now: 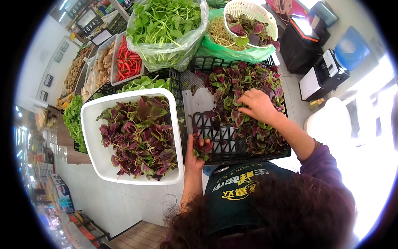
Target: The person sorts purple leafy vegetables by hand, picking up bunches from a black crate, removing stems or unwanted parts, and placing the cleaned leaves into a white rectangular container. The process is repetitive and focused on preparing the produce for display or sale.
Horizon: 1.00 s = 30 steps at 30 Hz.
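Observation:
My left hand [195, 152] holds a small bunch of red amaranth leaves [203, 148] beside the right rim of a white plastic tub [179, 155]. In the tub lies a heap of red-and-green amaranth [140, 140]. My right hand [259, 105] rests on the loose amaranth [245, 81] that covers much of a black plastic crate [224, 157]. Its fingertips are bent down at the leaves; whether they pinch any cannot be told.
Behind the crate stand a clear bag of leafy greens [164, 28], a green bag [217, 53] and a white colander [273, 26] with amaranth. Red chilies [128, 59] and mushrooms [104, 65] fill boxes at the left. A water dispenser [325, 74] stands at the right.

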### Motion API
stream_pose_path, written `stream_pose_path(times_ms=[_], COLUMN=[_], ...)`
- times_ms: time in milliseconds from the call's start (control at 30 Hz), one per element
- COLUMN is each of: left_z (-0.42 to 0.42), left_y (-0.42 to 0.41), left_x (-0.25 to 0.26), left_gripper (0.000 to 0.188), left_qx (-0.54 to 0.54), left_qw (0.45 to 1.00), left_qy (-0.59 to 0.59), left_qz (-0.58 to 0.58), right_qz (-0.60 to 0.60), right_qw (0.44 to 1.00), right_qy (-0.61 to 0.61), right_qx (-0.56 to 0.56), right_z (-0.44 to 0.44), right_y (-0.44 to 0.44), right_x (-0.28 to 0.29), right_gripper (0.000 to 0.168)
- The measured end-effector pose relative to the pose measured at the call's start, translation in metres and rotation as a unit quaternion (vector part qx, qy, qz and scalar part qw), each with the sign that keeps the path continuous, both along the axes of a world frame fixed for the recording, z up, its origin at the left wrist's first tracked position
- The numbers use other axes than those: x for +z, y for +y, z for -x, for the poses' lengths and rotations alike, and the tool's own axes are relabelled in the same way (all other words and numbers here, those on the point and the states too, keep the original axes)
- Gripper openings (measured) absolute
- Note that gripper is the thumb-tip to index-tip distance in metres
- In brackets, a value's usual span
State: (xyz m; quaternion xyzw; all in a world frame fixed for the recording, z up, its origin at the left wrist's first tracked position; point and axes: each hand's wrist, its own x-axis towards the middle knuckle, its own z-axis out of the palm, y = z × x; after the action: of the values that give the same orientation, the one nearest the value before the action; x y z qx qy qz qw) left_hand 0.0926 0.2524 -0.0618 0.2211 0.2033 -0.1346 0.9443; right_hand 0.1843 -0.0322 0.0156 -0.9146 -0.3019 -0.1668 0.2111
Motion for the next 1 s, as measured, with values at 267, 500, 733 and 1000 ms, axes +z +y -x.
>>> stream_pose_path(times_ms=[267, 500, 733, 1000], left_z=[0.003, 0.001, -0.019, -0.02], left_y=[0.003, -0.016, -0.04, -0.07], left_x=[0.0, 0.012, 0.037, 0.064], left_gripper=[0.027, 0.041, 0.028, 0.02], left_qx=[-0.001, -0.099, -0.1, -0.189], left_qw=[1.0, 0.991, 0.974, 0.841], left_qy=[0.011, -0.021, -0.095, -0.254], left_qz=[-0.008, -0.087, -0.181, -0.439], right_qz=[-0.403, -0.453, -0.404, -0.329], right_qw=[0.799, 0.733, 0.759, 0.774], right_qy=[0.446, 0.507, 0.505, 0.531], right_qx=[-0.018, -0.027, 0.074, 0.099], right_z=[-0.008, -0.005, 0.007, 0.023], right_y=[0.001, -0.013, -0.007, 0.015], right_x=[0.004, 0.01, 0.027, 0.012], right_gripper=[0.012, 0.015, 0.016, 0.013])
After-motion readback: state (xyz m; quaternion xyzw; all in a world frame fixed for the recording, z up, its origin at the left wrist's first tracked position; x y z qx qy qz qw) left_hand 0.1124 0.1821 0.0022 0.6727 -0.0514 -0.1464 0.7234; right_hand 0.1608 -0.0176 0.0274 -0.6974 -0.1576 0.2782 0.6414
